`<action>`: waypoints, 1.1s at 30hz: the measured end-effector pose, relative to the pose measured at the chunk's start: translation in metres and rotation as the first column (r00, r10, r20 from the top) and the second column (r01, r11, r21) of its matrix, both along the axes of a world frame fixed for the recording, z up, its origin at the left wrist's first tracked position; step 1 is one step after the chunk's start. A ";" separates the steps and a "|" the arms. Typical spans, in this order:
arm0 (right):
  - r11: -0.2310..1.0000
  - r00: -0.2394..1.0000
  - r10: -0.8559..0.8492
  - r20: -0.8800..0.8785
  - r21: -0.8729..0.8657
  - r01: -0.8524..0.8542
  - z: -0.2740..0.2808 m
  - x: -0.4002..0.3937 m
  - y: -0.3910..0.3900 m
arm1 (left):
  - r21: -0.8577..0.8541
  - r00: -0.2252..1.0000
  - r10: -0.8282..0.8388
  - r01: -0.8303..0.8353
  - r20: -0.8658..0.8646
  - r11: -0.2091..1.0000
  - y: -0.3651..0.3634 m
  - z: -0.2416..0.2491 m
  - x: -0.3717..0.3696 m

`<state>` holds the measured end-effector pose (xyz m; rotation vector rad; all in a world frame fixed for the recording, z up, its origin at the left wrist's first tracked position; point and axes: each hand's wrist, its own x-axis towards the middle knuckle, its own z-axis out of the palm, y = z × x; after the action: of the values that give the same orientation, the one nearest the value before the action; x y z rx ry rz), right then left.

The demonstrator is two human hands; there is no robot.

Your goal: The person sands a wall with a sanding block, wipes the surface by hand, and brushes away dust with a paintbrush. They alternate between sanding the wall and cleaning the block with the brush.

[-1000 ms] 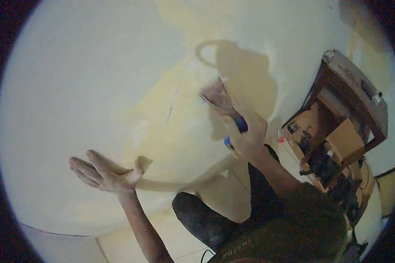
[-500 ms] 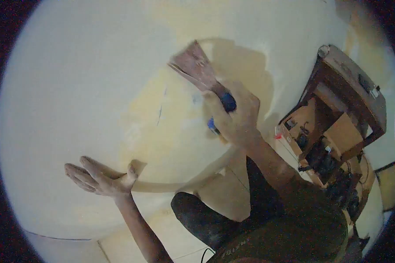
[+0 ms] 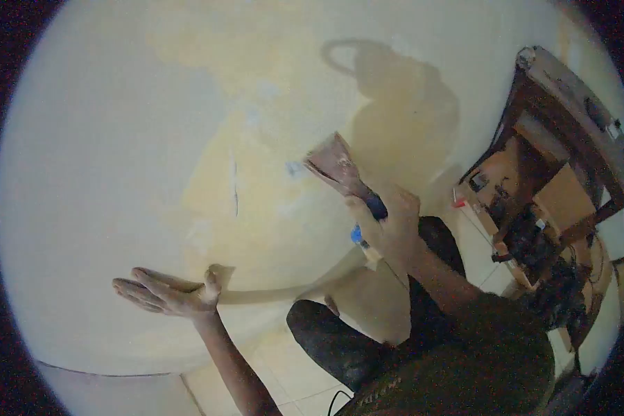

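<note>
A putty knife [image 3: 334, 165] with a wide, stained blade and a dark blue handle is gripped in my right hand [image 3: 397, 225]. Its blade points up and left, over the yellowish patch of the wall [image 3: 208, 187]. A bright blue end of the handle shows below my fingers. At the lower left, my left hand [image 3: 173, 295] holds nothing, its fingers stretched out and thumb raised, close to the wall. Thin dark marks and pale smears show on the patch between the hands.
On the right stands a dark piece of furniture [image 3: 568, 90] with open cardboard boxes [image 3: 565, 201] and dark items in it. My bent knees [image 3: 319, 326] are near the wall, above a tiled floor [image 3: 284, 374]. Shadows fall on the wall.
My right hand has come down and slightly right with the putty knife, its blade lower on the wall. My left hand stays spread, shifted a little in view. The view has tilted slightly.
</note>
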<state>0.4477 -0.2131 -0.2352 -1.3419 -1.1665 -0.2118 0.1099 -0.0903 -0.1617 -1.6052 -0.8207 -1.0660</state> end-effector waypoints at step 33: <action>0.998 0.995 0.061 0.083 0.006 -0.061 0.026 0.002 -0.001 | -0.006 0.999 -0.037 0.037 -0.014 0.999 -0.014 -0.021 0.013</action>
<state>0.4494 -0.2139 -0.2091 -1.2980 -1.2732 -0.2303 0.1228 -0.1047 -0.1823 -1.6368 -0.7881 -1.0775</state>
